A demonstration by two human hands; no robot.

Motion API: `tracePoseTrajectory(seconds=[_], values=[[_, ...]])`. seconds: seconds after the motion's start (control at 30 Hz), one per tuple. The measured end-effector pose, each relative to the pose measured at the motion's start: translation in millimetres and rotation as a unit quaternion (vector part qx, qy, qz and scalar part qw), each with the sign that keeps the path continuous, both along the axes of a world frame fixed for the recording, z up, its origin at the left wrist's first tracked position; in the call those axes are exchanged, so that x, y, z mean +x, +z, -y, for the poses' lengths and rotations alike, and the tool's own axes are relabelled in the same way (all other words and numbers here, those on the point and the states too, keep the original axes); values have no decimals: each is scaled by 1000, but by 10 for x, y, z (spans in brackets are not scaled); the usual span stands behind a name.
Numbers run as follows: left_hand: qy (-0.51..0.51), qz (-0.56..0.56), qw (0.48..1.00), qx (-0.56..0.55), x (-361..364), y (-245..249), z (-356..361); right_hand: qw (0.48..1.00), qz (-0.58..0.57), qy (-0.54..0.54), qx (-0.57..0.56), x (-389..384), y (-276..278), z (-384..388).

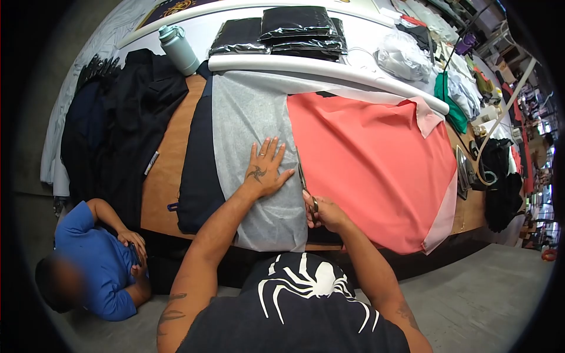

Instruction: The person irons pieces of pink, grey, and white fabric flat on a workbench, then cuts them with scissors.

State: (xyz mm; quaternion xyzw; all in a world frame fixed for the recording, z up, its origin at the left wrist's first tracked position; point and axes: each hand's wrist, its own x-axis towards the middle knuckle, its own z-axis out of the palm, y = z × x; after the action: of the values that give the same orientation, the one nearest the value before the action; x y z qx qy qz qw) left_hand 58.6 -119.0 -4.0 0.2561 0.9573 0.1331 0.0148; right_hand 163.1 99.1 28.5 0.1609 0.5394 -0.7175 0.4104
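Observation:
My left hand (pixel 266 167) lies flat on a thin grey fabric (pixel 244 112), fingers spread, pressing it to the table. In my right hand (pixel 326 215) is a pair of scissors (pixel 302 175), with fingers through the handles. Its blades point away from me along the right edge of the grey fabric, beside a coral fabric (pixel 371 165). The coral piece spreads to the right, and its turned-over corners show a paler pink side. Dark navy cloth (pixel 197 170) sticks out from under the grey fabric on the left.
A long white roll (pixel 329 76) lies behind the fabrics, with plastic-wrapped black packs (pixel 297 23) and a pale bottle (pixel 178 50) beyond. Black garments (pixel 135 88) and a marker (pixel 151 163) are at left. An iron (pixel 464 170) stands right. A person in a blue shirt (pixel 97 265) sits lower left.

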Motion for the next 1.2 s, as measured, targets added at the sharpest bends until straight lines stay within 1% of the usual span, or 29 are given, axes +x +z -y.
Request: tracePoseTrajectory(seconds=[0.07,0.2,0.3,0.37,0.47,0.63,0.7,0.73,0.8,0.87,0.93,1.03,1.2], values=[[1,4,1000,7,-5,1,3,1000,-2,-8,9,-52,55,5],[-2,5,1000,7,0,-4,16,999,-27,11,33,-22,-35,13],[2,-4,1000,14,5,-15,17,1000,0,-6,14,-89,30,-3],[2,-5,1000,17,12,-3,22,999,33,-24,-22,-200,67,-16],[4,-8,1000,24,10,-4,16,998,31,-32,-36,-354,51,9],[5,-14,999,41,6,71,19,1000,18,-22,-8,-399,-1,40],[19,34,997,62,-82,234,-6,1000,11,-19,2,-399,0,21],[18,35,997,64,-190,179,-20,1000,17,-13,4,-393,-1,20],[-55,-52,987,144,-580,83,-53,1000,20,-8,6,-427,5,12],[-68,-54,988,125,-846,56,-110,999,18,-23,-19,-456,-4,-12],[-41,-35,998,40,-1009,40,-123,999,20,-24,-8,-523,-47,-9],[-25,-33,999,12,-1024,-95,-11,999,16,-27,4,-647,-24,25],[-1,-35,999,4,-967,-128,-7,999,6,-27,15,-812,-75,89]])
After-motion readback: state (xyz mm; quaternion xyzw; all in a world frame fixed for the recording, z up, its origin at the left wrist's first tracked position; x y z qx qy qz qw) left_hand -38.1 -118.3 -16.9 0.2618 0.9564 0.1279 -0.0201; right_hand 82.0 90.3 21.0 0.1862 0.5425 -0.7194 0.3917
